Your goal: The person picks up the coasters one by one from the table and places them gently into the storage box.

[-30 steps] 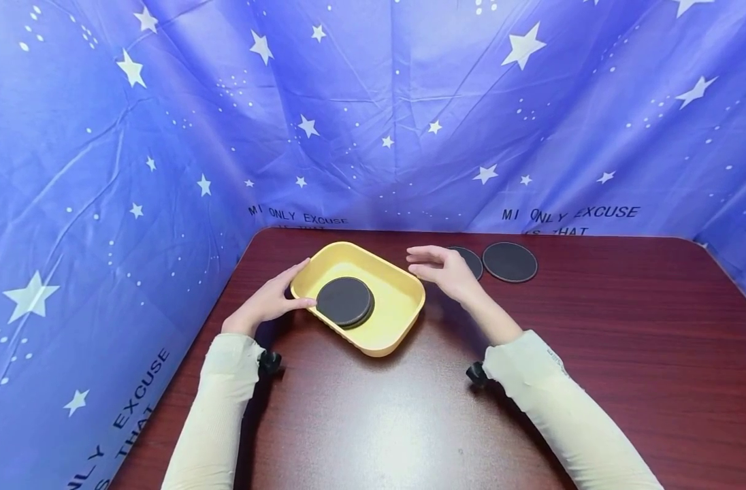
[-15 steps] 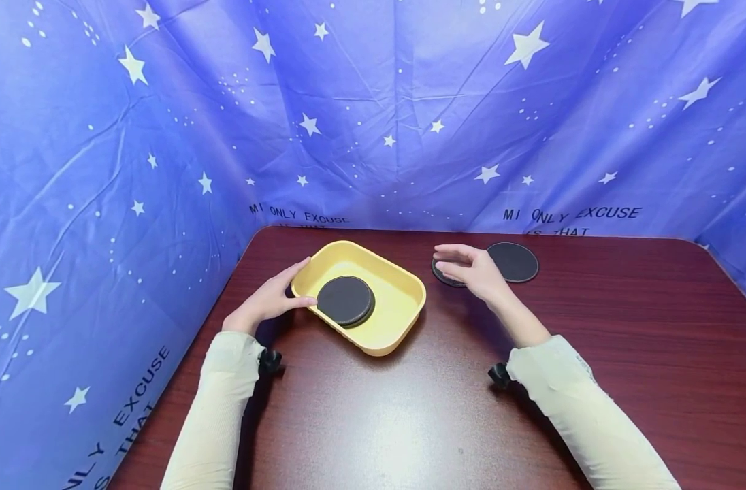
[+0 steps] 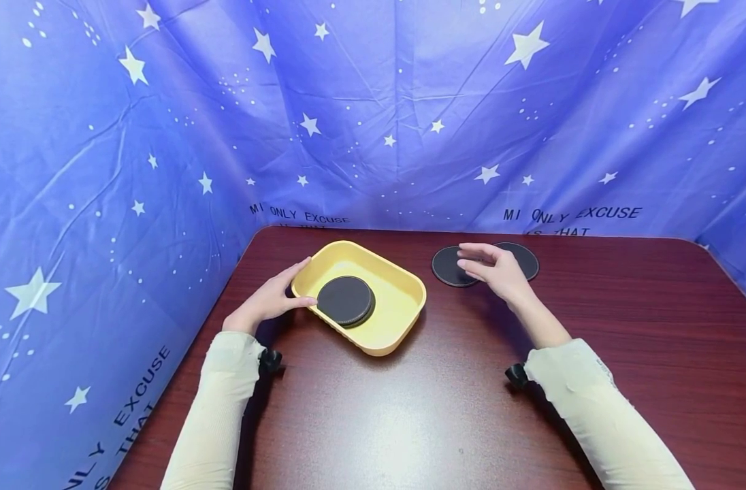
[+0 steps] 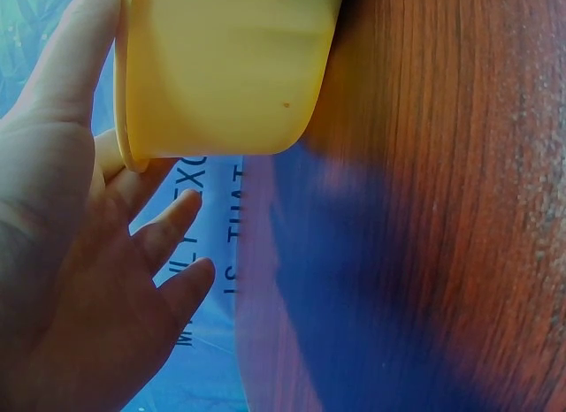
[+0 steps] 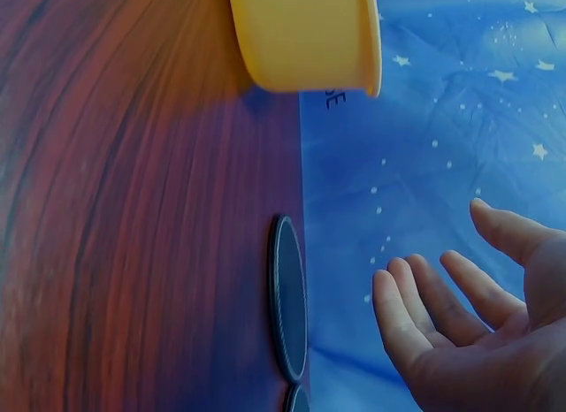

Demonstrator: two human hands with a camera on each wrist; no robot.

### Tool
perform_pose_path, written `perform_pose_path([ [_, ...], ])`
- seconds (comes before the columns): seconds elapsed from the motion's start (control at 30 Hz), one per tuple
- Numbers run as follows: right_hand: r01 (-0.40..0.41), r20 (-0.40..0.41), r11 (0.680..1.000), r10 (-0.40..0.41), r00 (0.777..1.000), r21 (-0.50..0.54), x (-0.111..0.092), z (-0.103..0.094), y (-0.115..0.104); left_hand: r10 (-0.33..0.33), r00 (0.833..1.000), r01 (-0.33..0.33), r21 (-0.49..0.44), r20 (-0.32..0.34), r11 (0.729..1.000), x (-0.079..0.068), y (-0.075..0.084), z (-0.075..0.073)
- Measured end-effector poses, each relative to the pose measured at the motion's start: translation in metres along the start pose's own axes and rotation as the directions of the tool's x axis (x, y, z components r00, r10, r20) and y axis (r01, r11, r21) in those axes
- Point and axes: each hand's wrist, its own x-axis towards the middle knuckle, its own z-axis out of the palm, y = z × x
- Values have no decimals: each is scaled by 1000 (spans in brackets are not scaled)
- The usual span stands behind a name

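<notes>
A yellow plastic bin (image 3: 397,320) stands on the table, with a stack of round black coasters (image 3: 345,301) inside it near its left side. My left hand (image 3: 269,299) holds the bin's left corner, thumb over the rim and fingers along the outside; in the left wrist view its lower fingers spread away from the wall. My right hand (image 3: 498,272) hovers over two black coaster spots at the back, holding nothing, its fingers loosely bent. The left coaster (image 3: 448,267) shows mostly uncovered; the right coaster (image 3: 526,257) is partly hidden behind the hand.
The dark red wooden table (image 3: 624,340) ends at the back against a blue curtain (image 3: 373,122) with white stars, which also hangs along the left side. Black wrist mounts show under both pale sleeves (image 3: 584,388).
My right hand has moved right, from beside the bin's right corner to over the coasters, uncovering the left one. My left hand and the bin have stayed in place.
</notes>
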Motion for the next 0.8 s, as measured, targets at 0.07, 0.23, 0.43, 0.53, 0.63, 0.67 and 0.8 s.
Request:
perform_pose_path([
  [0.07,-1,-9,1000,1,1000,3,-1,-5,1,-2,1000,2,1,-1,1000,0,0,0],
  [0.23,-6,-32,1000,6,999,1,-4,-17,7,12,1000,-12,4,-10,1000,0,2,-1],
  [0.43,-13,-128,987,-8,992,-162,-6,-30,12,19,1000,-19,-1,-16,1000,-1,4,0],
  [0.53,-25,-166,975,-12,986,-220,-6,-36,14,19,1000,-19,-1,-14,1000,-1,4,0],
  [0.63,-40,-189,972,-5,982,-232,-5,-42,17,22,1000,-22,0,-13,1000,-1,4,-1],
  [0.67,-45,-193,972,0,981,-230,-5,-44,18,22,1000,-22,-1,-13,1000,-1,5,-1],
  [0.8,-74,-205,969,24,978,-236,-3,-52,22,22,1000,-22,-4,-13,1000,-1,5,-1],
])
